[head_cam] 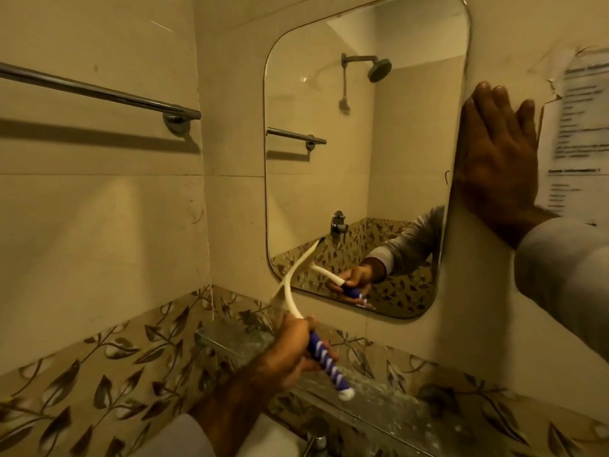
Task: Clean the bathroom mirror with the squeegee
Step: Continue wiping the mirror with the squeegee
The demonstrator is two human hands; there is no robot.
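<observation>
- Head view, looking forward and down at a tiled corner: the mirror, a rounded-corner rectangle, hangs on the beige wall and fills the frame from 12 to 3 o'clock.
- Squeegee: a pale, cream-coloured blade and neck, joined to a blue handle wound with a white spiral and tipped with a white cap. It lies at about 6 o'clock of the frame, the blade slanting up towards 1 o'clock so that its upper end meets the glass at the mirror's 7 o'clock corner; motion blur leaves it unclear how much of the blade edge touches.
- Left hand: fingers wrapped firmly round the blue handle, just below the neck.
- Right hand: flat, fingers straight and pointing to 12 o'clock, palm pressed on the wall just beside the mirror's 3 o'clock edge; it holds nothing.
- Reflection: the gripping hand, squeegee and a grey sleeve repeat in the glass, with a shower head above.
- Surroundings: a towel bar at 10 o'clock, a printed notice at 3 o'clock, a glass shelf under the mirror.
</observation>
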